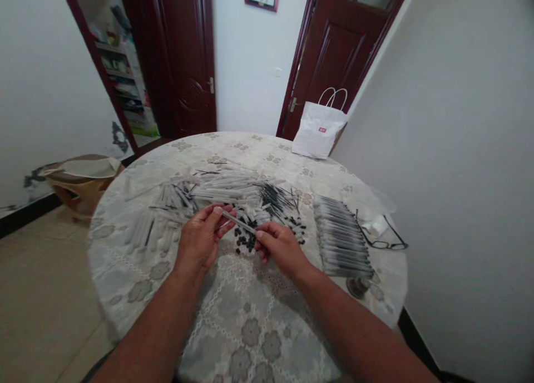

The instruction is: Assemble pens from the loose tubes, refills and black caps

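Observation:
Between my two hands a slim pale pen barrel (241,222) slants down to the right. My left hand (202,234) pinches its upper left end, the other fingers partly spread behind. At the lower right end, the thumb and fingers of my right hand (281,247) are closed on it. Beneath the barrel lie small black caps (243,241) in a loose pile. Just beyond them is a bundle of thin dark refills (273,199). A wide heap of whitish pen tubes (227,185) spreads behind my hands, with more tubes (146,230) to the left.
Dark-cored pens (342,235) lie in a neat stack at right, beside eyeglasses (380,244) and a small round container (357,286). A white paper bag (319,129) stands at the back of the round, cloth-covered table (250,316). A brown stool-like object (81,177) is at left.

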